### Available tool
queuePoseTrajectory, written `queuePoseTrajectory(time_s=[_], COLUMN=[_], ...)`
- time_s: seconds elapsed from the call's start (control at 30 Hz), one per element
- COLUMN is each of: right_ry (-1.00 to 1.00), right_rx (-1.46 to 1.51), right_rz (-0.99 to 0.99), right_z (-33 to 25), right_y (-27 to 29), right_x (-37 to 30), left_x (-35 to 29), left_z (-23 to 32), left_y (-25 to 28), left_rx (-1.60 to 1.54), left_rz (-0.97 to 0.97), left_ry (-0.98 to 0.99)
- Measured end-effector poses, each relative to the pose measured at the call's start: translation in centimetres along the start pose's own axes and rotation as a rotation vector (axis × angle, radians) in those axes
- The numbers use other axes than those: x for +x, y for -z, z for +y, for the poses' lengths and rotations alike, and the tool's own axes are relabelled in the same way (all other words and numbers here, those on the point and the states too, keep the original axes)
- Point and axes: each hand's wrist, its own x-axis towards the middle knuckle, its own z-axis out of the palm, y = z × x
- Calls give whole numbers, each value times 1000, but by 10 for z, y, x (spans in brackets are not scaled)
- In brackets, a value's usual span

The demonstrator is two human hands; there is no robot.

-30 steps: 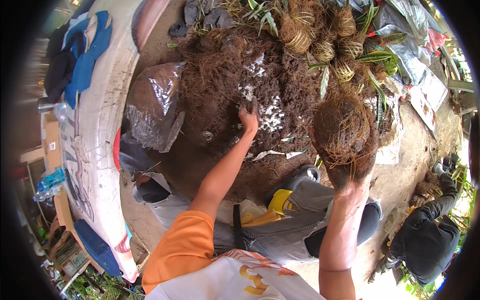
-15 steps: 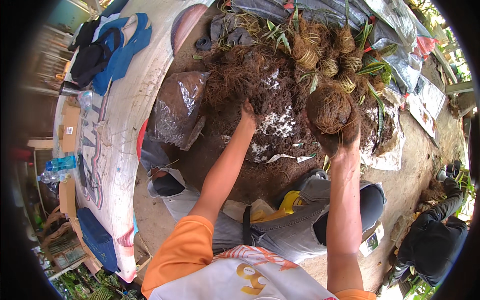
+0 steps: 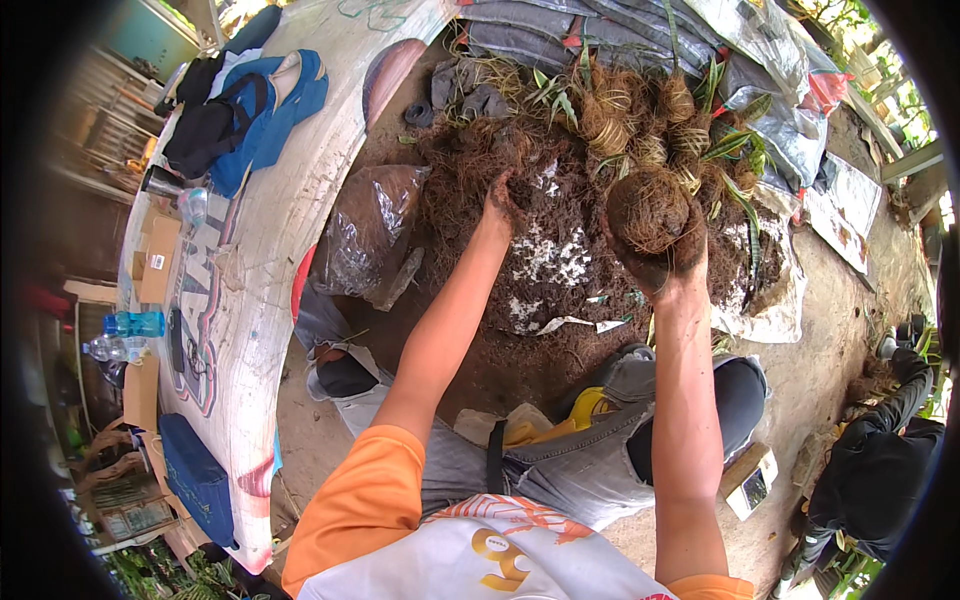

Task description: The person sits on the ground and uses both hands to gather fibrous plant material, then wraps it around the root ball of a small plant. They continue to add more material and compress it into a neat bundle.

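A round ball of brown root fibre and soil [image 3: 650,212] rests in my right hand [image 3: 660,268], whose soil-covered fingers cup it from below and the sides. My left hand [image 3: 504,205] reaches into a heap of loose brown fibre [image 3: 455,165], and the fibre and the angle hide its fingers. Between the hands spreads dark soil [image 3: 590,220] with white crumbly bits [image 3: 552,258] in it. Several fibre-wrapped, string-bound plant balls [image 3: 610,125] with long green leaves stand just beyond the ball.
A clear plastic bag of brown material [image 3: 370,225] lies left of the heap. Further left, a white curved table [image 3: 255,260] bears blue and black bags [image 3: 245,115] and a bottle [image 3: 135,324]. Grey sheeting [image 3: 540,38] borders the far side. A person in dark clothes [image 3: 870,490] is at the right.
My left hand has moved slightly farther into the fibre heap. The ball in my right hand has tipped a little, showing more of its stringy top. The whole view has shifted slightly.
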Motion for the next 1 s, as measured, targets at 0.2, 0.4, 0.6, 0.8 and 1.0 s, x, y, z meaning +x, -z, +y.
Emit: queuePoseTrajectory(time_s=[0.2,0.4,0.6,0.8,1.0], right_ry=[29,67,68,134,107], right_rx=[5,-14,-52,-76,-52], right_rz=[27,-112,-230,-217,-219], right_z=[1,12,20,21,18], right_y=[7,11,1,11,12], right_x=[3,5,8,17,17], left_x=[8,-18,-46,-53,-51], left_z=[3,1,-23,-43,-34], left_y=[9,-121,-187,-168,-180], left_rx=[-157,-132,445,1315,1444], left_rz=[23,-53,7,-234,-200], left_ry=[-169,-214,-484,-750,-672])
